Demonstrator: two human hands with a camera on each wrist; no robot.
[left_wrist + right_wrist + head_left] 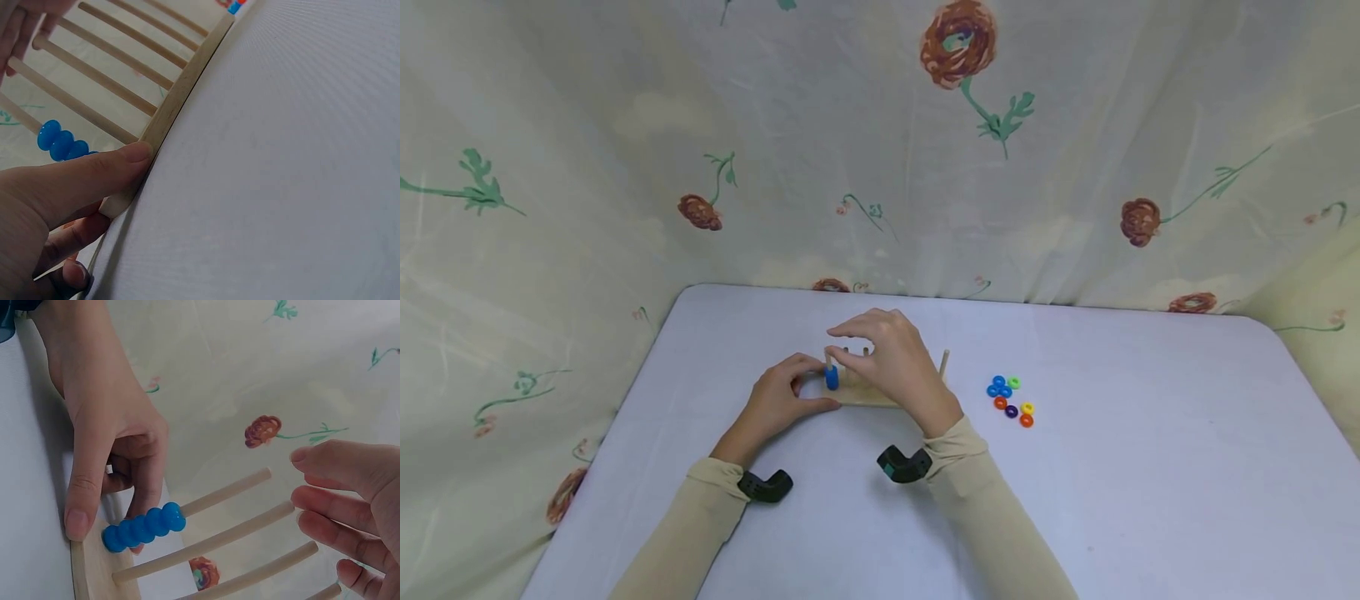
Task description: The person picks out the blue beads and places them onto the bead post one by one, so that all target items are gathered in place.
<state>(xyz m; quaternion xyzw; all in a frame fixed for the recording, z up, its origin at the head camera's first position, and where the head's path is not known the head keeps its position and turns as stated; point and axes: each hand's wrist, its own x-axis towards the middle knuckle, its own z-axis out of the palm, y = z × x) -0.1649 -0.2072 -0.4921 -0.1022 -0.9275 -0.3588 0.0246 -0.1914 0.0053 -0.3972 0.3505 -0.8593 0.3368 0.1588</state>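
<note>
A left hand point(778, 402) is bracing the wooden peg rack point(872, 396) at mid-table, thumb pressing its near edge, while the right hand point(891, 362) is hovering over the pegs, fingers loosely spread and holding nothing. Blue rings point(831, 377) are filling one peg; eight loose rings point(1011, 398) are waiting farther right.

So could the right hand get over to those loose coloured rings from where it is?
Probably yes. The right hand hovers open over the pegs, holding nothing, and the coloured rings lie on bare table just to its right.
</note>
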